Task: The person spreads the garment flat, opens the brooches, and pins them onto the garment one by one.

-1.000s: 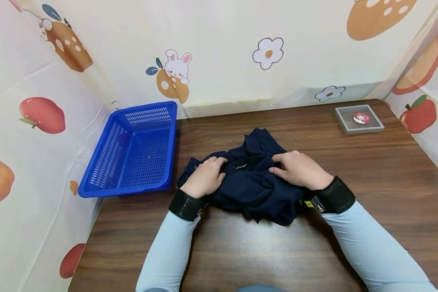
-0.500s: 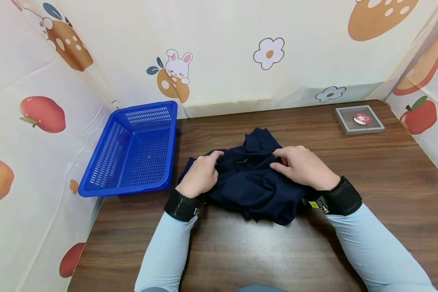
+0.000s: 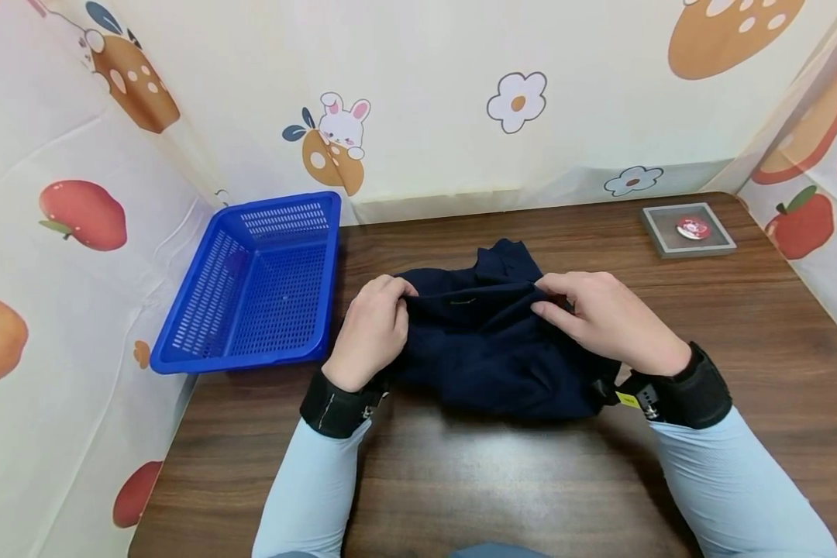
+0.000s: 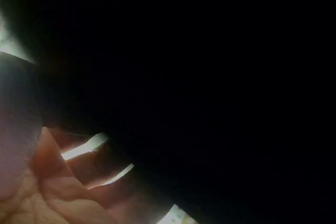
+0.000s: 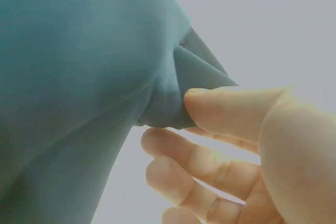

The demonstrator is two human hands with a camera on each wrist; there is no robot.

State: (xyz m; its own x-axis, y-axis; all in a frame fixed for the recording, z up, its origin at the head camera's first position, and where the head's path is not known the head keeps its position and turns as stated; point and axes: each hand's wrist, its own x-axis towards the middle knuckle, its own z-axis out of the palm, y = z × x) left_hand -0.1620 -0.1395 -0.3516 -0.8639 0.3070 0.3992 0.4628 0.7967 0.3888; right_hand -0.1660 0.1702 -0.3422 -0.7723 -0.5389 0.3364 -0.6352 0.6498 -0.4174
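A rumpled navy shirt (image 3: 481, 356) hangs between my two hands over the table, with a small label (image 3: 463, 301) near its upper edge. My left hand (image 3: 370, 333) pinches the cloth at its left side. At the other side, my right hand (image 3: 607, 318) holds the edge between thumb and forefinger. The right wrist view shows the thumb (image 5: 226, 108) pressed on a fold of the shirt (image 5: 89, 66), the other fingers loosely bent below. Dark cloth hides most of the left wrist view, leaving part of the left hand (image 4: 58, 192) at the lower left.
A blue plastic basket (image 3: 307, 350) stands at the left, close to my left hand. Near the back right corner lies a small grey tray (image 3: 659, 242) with a round red badge (image 3: 693, 228) in it. Printed curtains (image 3: 418, 163) border the wooden table (image 3: 502, 480).
Both hands have drawn apart and lifted the shirt's upper layer, so it stretches between them. The left hand, with forefinger extended half a second ago, now pinches the cloth.
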